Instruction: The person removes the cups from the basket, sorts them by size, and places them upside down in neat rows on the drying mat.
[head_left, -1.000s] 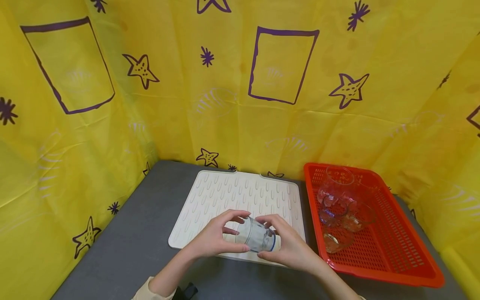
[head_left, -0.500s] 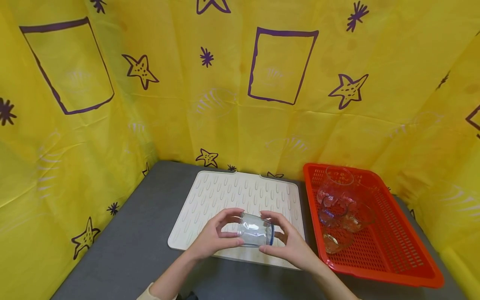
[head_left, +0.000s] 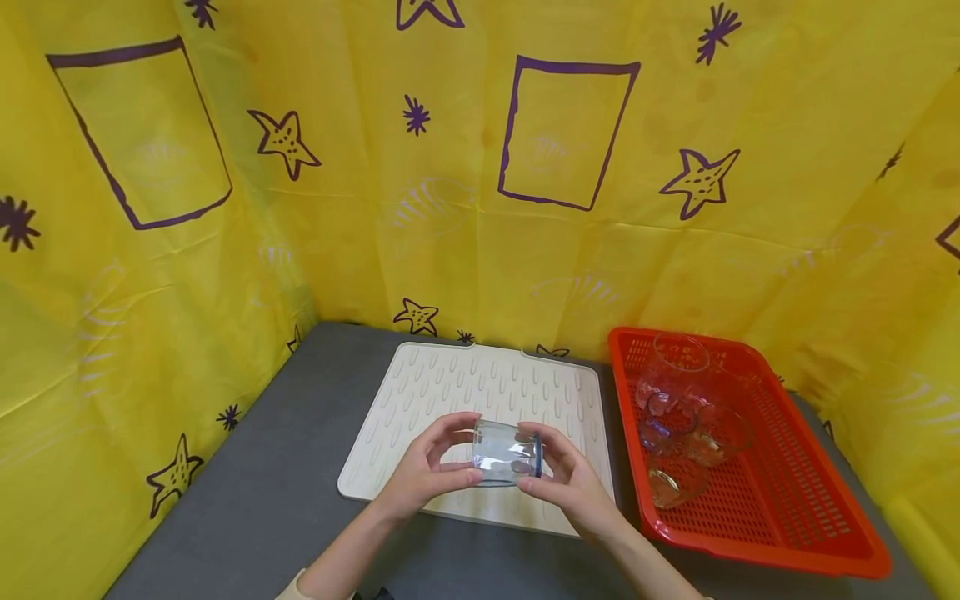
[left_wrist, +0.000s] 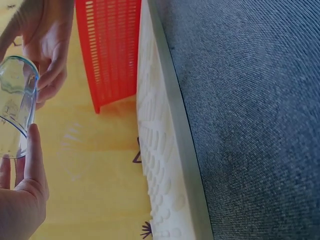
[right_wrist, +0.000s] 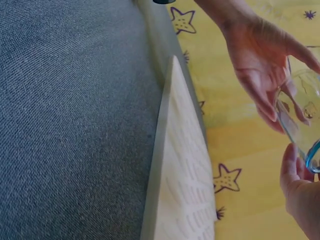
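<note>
Lying sideways in the air above the near half of a white mat (head_left: 480, 379), a clear glass (head_left: 504, 452) is held between two hands. The left hand (head_left: 422, 475) grips its left end and the right hand (head_left: 576, 485) its blue-edged right end, each with thumb near and curved fingers far. Just right of the mat, a red basket (head_left: 750, 549) holds other glasses (head_left: 678, 379); yellow cloth (head_left: 450, 258) hangs beyond the grey table (head_left: 247, 508).

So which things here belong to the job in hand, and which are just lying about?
Job in hand:
Held glass
Left hand
Right hand
White mat, probably
Red basket and its glasses, probably

Just there, it seems:
Yellow patterned curtain
Grey tabletop
</note>
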